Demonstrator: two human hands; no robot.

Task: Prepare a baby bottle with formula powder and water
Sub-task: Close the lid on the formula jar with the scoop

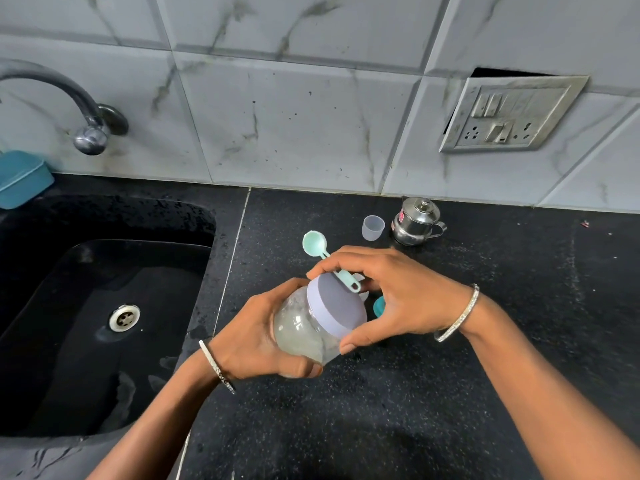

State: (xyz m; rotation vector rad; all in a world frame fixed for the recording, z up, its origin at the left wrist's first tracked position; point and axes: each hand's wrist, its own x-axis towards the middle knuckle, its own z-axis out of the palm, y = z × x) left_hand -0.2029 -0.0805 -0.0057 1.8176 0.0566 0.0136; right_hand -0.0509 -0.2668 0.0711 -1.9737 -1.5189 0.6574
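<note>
A person's left hand [263, 337] grips the body of a clear plastic jar [304, 327], tilted above the black speckled table [450, 375] beside the sink [104, 341]. The right hand [391, 292] curls its fingers [360, 341] round the jar's lavender lid [341, 306]. The handle of a mint-green measuring spoon [315, 242] is tucked under those fingers, and its bowl points toward the tiled wall. Whitish powder clings inside the jar. A teal object [380, 308] shows partly behind the right hand. A translucent cap [373, 227] and a small lidded steel pot [415, 221] stand side by side near the wall.
</note>
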